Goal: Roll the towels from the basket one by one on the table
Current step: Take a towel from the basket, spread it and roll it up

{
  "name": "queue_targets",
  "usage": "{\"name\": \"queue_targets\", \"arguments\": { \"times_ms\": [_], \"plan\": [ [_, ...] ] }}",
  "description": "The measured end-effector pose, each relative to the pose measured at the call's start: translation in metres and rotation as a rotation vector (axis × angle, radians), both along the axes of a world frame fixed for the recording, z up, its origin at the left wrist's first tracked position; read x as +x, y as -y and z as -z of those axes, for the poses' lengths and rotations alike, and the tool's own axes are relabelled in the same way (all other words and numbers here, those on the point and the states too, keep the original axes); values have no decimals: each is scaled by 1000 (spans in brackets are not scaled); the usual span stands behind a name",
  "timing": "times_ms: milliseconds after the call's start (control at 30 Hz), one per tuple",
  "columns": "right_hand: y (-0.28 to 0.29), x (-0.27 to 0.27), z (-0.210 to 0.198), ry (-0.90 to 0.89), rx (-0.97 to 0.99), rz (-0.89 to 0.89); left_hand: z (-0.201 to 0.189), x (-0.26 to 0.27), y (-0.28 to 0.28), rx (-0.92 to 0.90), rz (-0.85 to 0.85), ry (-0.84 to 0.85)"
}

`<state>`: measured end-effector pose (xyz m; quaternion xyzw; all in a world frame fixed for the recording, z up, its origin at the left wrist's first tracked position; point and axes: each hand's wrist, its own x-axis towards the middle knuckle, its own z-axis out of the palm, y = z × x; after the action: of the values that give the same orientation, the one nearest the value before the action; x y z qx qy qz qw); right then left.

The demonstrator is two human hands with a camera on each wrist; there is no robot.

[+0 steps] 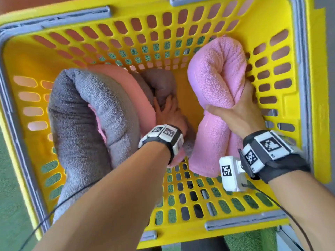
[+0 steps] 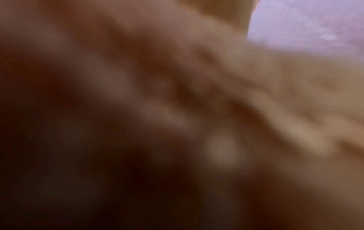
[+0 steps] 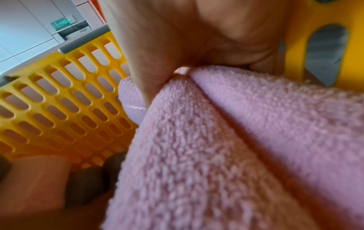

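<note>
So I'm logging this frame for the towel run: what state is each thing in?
Basket: upright, holding towels.
Pink towel: bunched, gripped by the right hand, in the basket.
Grey towel: bunched, lying in the basket.
Peach towel: bunched beside the grey one.
Left hand: reaching among the towels; grip hidden.

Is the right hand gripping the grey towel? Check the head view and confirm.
No, the right hand grips the pink towel inside the yellow basket; the grey towel lies across from it.
</note>
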<state>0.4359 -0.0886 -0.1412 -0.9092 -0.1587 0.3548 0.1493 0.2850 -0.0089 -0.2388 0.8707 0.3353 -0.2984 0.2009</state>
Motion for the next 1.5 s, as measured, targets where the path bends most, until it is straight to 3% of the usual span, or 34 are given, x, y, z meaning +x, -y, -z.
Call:
{"name": "queue_targets", "arguments": {
  "times_ms": [167,300,467,633,733,800,867,933,1000,1100,1200,1267,1500],
  "plan": [
    [-16,-21,15,117,-201,-111,-8,-39,-10,50,81,-105],
    [-37,-44,75,145,-332,-236,-20,-31,1,34,26,-69],
    [-48,-50,118,204,-485,-312,-21,-30,28,-69,396,-155],
    [-42,-49,127,258,-473,-305,-29,-24,33,-97,452,-296],
    [-47,-51,123,188,-443,-230,-62,-20,29,-246,194,-212],
    [-54,-44,109,83,-406,-144,-91,-11,17,-362,-168,-63],
    [-62,-37,80,-50,-370,-173,-119,-6,-8,-446,-547,100],
    [-72,-40,42,-171,-249,-237,-149,-12,-38,-428,-818,278],
    [-84,-57,3,-245,-66,-291,-177,-27,-65,-292,-991,412],
    [-97,-97,-41,-402,44,-334,-208,-62,-85,-2,-1115,445],
    [-101,-133,-60,-414,-89,-615,-220,-99,-83,186,-1201,297],
    [-101,-151,-58,-311,-147,-688,-223,-116,-78,159,-1209,152],
    [-104,-176,-41,-229,-129,-539,-190,-145,-54,-198,-1014,-230]
  ]
}}
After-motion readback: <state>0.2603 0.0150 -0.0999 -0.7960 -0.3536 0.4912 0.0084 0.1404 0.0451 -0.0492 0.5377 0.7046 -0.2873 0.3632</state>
